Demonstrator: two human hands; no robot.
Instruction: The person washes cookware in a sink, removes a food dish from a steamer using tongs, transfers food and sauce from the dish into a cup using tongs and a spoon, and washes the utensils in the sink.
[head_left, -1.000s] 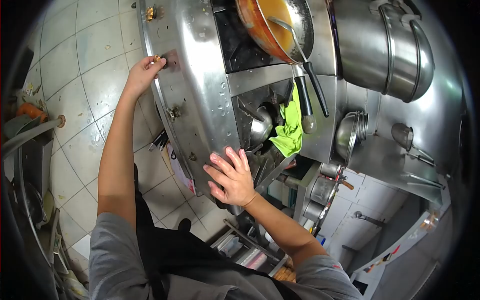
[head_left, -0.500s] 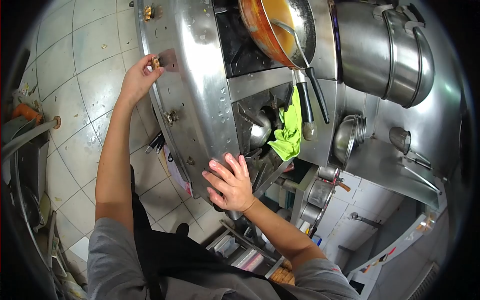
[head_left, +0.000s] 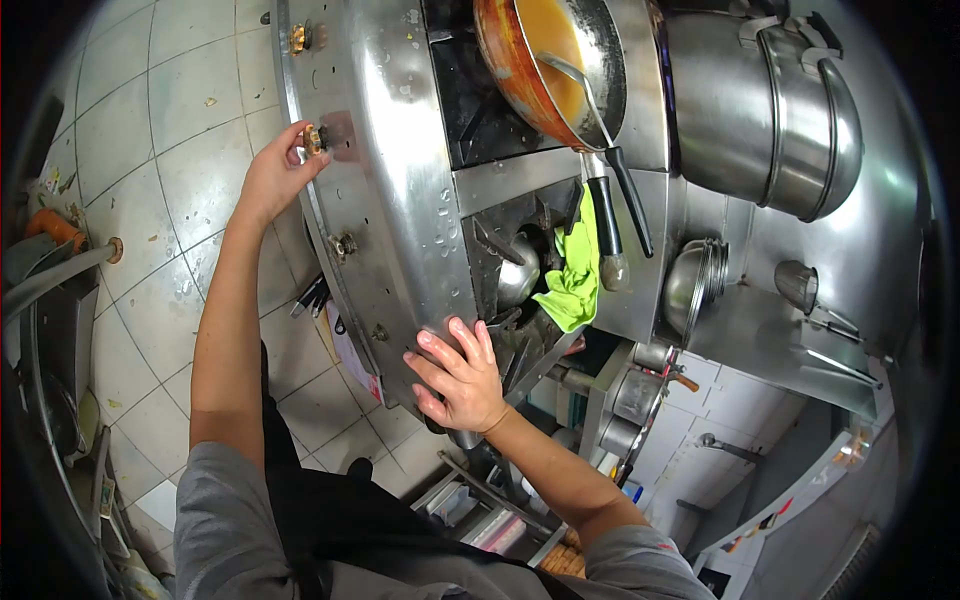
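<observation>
One knob [head_left: 314, 140] gripped by left fingers [head_left: 311, 169]; right fingers [head_left: 442, 354] spread on the stove [head_left: 405, 215]; green cloth [head_left: 575, 285] partly covers a burner [head_left: 515, 276].

1. I'm in a kitchen, and it looks like a commercial one rather than a home's.
2. The long steel stove [head_left: 395, 190] in front of me has knobs [head_left: 314, 140] along its front and a heavy burner [head_left: 515, 270] with thick supports.
3. A wok [head_left: 510, 70] sits on it, holding orange-brown liquid [head_left: 555, 45] and a ladle [head_left: 596, 100].
4. Beyond it I see big metal pots [head_left: 725, 110], nested bowls [head_left: 686, 288] and a strainer [head_left: 797, 286] on steel surfaces.
5. Smaller pans [head_left: 636, 398] stand close together near a wall tap [head_left: 728, 446].
6. The floor [head_left: 185, 150] is pale tile, marked with scraps and wet-looking spots, which suits a working cooking area.
</observation>
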